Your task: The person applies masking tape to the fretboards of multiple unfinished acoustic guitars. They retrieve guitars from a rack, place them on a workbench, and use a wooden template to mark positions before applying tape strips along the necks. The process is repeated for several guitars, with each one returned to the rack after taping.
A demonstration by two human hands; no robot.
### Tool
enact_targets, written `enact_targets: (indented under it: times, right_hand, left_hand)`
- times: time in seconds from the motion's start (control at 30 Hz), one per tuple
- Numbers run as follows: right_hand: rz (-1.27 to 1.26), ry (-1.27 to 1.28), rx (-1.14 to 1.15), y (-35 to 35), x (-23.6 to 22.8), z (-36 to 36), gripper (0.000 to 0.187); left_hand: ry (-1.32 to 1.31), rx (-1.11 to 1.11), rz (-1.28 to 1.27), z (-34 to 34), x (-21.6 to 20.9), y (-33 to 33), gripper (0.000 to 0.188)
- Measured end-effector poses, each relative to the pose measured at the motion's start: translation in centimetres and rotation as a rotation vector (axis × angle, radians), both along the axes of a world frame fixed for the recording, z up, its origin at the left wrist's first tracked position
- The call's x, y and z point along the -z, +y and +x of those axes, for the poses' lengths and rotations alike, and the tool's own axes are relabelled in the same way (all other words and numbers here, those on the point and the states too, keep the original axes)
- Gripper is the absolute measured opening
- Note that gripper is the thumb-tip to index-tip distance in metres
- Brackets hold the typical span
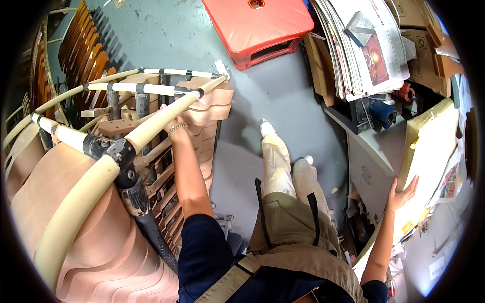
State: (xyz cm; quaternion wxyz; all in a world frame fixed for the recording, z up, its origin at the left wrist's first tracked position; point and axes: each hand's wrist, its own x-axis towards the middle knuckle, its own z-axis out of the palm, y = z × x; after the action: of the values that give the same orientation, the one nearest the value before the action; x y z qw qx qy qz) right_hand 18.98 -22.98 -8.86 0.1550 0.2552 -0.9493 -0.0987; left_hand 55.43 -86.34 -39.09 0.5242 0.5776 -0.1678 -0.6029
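My left hand (177, 122) reaches in among a rack on the left, built of cream pipes (166, 117) with black joints (118, 153). One pipe crosses in front of the fingers, so whether they grip anything is hidden. Close to that hand lies a flat wooden bar with holes (115, 127). Pale, curved wooden slabs (209, 103), shaped like guitar bodies, hang stacked along the rack. Over on the right, my right hand (402, 195) rests with fingers stretched out against a pale yellow-cream panel (427, 139) beside a grey-white cabinet (368, 161).
A red plastic stool (260, 28) stands ahead on the grey floor (237, 166). Papers (364, 55) are piled at the upper right, near cardboard boxes (422, 55) and a blue spool-like item (382, 113). Glossy brown wooden pieces (83, 55) stand in a row at the far left.
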Motion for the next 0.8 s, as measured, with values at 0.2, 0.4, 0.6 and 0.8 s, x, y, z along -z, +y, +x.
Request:
enact_targets:
  times: [0.2,0.4,0.6,0.8]
  right_hand:
    - [-0.014,-0.013,-0.035,0.2,0.1,0.0,0.069]
    - [0.022,-0.001,-0.004,0.8,-0.5,0.7,0.069]
    - [0.011,0.003,-0.033,0.5,0.0,-0.2,0.068]
    - [0.020,0.033,-0.031,0.7,-0.1,0.1,0.066]
  left_hand:
    - [-0.246,0.034,-0.061,1.7,0.0,-1.4,0.037]
    - [-0.196,-0.082,0.090,-3.9,-4.1,1.9,0.020]
    - [-0.150,-0.105,0.048,-0.6,0.3,-1.5,0.023]
    - [-0.089,-0.094,0.031,-2.8,0.8,-1.8,0.025]
